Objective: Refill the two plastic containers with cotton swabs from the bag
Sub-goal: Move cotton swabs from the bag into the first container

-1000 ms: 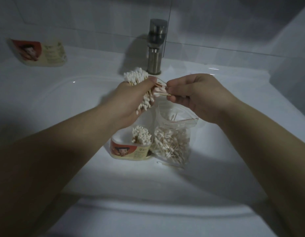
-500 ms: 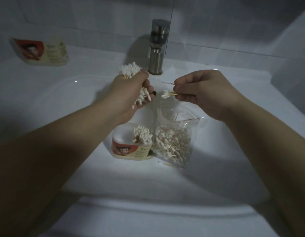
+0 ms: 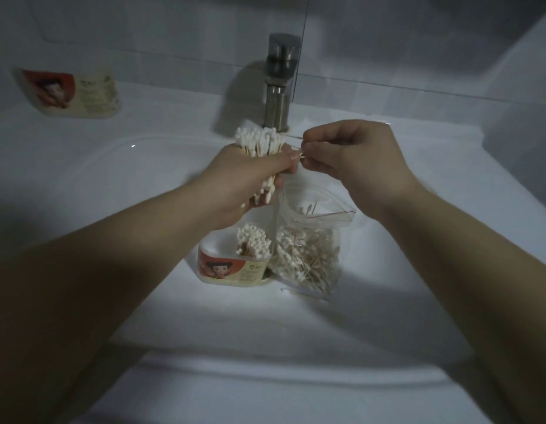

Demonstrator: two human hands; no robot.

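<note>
Over the sink basin, just in front of the faucet, our left hand clamps a bundle of cotton swabs around its middle, fingers wrapped tight. Our right hand pinches a swab or two at the bundle's edge. Nearer us than the faucet, a partly filled container stands in the basin, touching the open bag. The second container lies well left of the faucet. The swabs look feather-light, thin-stemmed and prone to scatter; we judge the mid-stem grip safest.
</note>
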